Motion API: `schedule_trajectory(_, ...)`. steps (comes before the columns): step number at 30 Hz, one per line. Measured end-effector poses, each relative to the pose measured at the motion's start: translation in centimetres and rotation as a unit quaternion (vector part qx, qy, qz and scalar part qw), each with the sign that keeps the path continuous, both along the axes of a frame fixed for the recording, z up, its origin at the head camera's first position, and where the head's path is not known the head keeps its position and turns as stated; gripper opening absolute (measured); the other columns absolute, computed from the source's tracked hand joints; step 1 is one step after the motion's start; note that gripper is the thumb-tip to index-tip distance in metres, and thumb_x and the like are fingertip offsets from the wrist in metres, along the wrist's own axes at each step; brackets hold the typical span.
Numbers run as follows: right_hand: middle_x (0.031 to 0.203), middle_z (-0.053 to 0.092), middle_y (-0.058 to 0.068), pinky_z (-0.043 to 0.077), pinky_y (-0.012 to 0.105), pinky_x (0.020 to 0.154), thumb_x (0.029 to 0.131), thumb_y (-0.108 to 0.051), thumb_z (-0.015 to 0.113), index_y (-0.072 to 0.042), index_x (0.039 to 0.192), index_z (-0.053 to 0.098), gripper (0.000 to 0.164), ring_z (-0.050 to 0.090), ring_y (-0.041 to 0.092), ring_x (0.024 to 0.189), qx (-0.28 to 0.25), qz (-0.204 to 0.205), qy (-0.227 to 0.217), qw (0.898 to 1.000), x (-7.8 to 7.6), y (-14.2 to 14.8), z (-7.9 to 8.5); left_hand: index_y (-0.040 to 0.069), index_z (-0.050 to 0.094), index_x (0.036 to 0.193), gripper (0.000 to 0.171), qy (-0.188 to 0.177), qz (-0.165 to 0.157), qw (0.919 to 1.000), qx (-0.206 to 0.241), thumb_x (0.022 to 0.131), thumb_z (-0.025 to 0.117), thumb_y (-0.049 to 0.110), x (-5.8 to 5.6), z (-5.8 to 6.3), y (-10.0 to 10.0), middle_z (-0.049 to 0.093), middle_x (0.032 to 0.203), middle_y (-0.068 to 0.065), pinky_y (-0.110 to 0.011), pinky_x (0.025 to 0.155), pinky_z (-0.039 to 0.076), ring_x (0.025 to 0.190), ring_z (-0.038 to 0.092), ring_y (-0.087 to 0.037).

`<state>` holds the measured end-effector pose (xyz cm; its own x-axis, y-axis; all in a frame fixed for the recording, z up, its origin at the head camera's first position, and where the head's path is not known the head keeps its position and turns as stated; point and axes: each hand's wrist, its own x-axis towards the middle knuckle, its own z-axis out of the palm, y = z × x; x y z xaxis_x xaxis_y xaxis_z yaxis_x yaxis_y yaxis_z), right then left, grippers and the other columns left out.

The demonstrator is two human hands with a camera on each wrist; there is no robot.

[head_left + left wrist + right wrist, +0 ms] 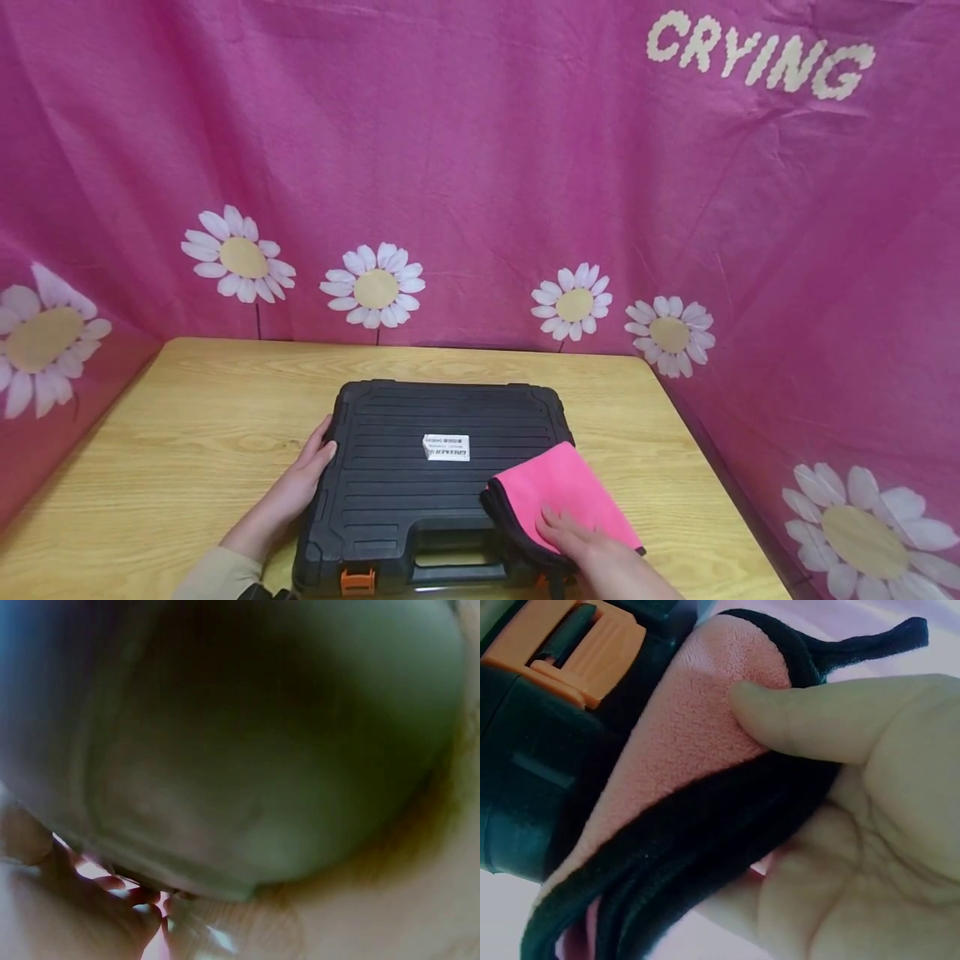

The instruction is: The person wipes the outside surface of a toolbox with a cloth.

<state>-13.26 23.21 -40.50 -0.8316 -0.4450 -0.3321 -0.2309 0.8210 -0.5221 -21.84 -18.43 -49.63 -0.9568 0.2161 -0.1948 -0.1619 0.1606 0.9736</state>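
Observation:
A black ridged plastic carrying case (382, 487) lies flat on the table, its handle toward me. At the case's left side, my left hand (300, 479) rests against the edge with fairly straight fingers. My right hand (603, 557) holds a folded pink cloth (577, 487) with black edging over the case's front right corner. In the right wrist view, the thumb presses on the fuzzy pink towel fabric (697, 697) and the other fingers lie behind the fold. The left wrist view is mostly blocked by a blurred dark shape.
On the lid sits a white label (447, 447) with print that appears upside down. An orange latch (357, 581) is on the case's front left. The wooden table (187, 417) meets a pink flowered curtain (465, 167) at the back and sides.

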Motion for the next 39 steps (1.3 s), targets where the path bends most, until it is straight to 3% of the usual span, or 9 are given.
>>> schedule_trajectory(20, 0.158, 0.05, 0.01, 0.053, 0.056, 0.102, 0.078, -0.051, 0.085, -0.013, 0.152, 0.052, 0.09, 0.049, 0.041, 0.142, 0.028, 0.031, 0.019, 0.999, 0.03, 0.28, 0.29, 0.015, -0.01, 0.166, 0.066, 0.008, 0.001, 0.9999, -0.013, 0.115, 0.026, 0.035, 0.21, 0.21, 0.09, -0.011, 0.171, -0.025, -0.064, 0.125, 0.01, 0.158, -0.001, -0.048)
schedule_trajectory(29, 0.156, 0.052, 0.011, 0.054, 0.059, 0.098, 0.076, -0.047, 0.088, -0.016, 0.152, 0.053, 0.089, 0.05, 0.04, 0.141, 0.031, 0.008, 0.001, 0.999, 0.0, -0.12, 0.64, 0.012, -0.01, 0.165, 0.066, 0.019, -0.002, 0.9996, -0.019, 0.115, 0.027, 0.034, 0.11, 0.13, 0.08, -0.006, 0.17, -0.029, -0.064, 0.124, 0.015, 0.156, 0.004, -0.051)
schedule_trajectory(36, 0.157, 0.051, 0.009, 0.054, 0.059, 0.098, 0.074, -0.046, 0.089, -0.02, 0.153, 0.052, 0.09, 0.048, 0.04, 0.143, 0.015, -0.001, -0.008, 1.0, 0.01, 0.01, 0.84, 0.015, -0.012, 0.165, 0.066, 0.014, -0.005, 0.9999, -0.008, 0.115, 0.027, 0.035, 0.05, -0.05, -0.01, -0.012, 0.172, -0.023, -0.064, 0.125, 0.009, 0.158, -0.004, -0.047)
schedule_trajectory(38, 0.158, 0.05, 0.009, 0.053, 0.06, 0.099, 0.075, -0.042, 0.09, -0.021, 0.154, 0.051, 0.091, 0.046, 0.041, 0.145, -0.002, -0.008, -0.019, 1.0, -0.08, 0.08, 0.79, 0.016, -0.012, 0.165, 0.066, 0.011, -0.006, 0.9999, -0.006, 0.115, 0.027, 0.035, 0.05, -0.02, -0.02, -0.013, 0.172, -0.022, -0.064, 0.124, 0.009, 0.158, -0.005, -0.047)
schedule_trajectory(39, 0.159, 0.048, 0.011, 0.053, 0.06, 0.099, 0.079, -0.042, 0.087, -0.022, 0.154, 0.05, 0.086, 0.044, 0.042, 0.145, -0.024, -0.031, -0.048, 0.998, -0.12, 0.04, 0.76, 0.017, -0.012, 0.165, 0.066, 0.009, -0.006, 0.9999, -0.004, 0.115, 0.027, 0.034, 0.05, 0.01, -0.03, -0.013, 0.172, -0.022, -0.064, 0.124, 0.009, 0.158, -0.004, -0.047)
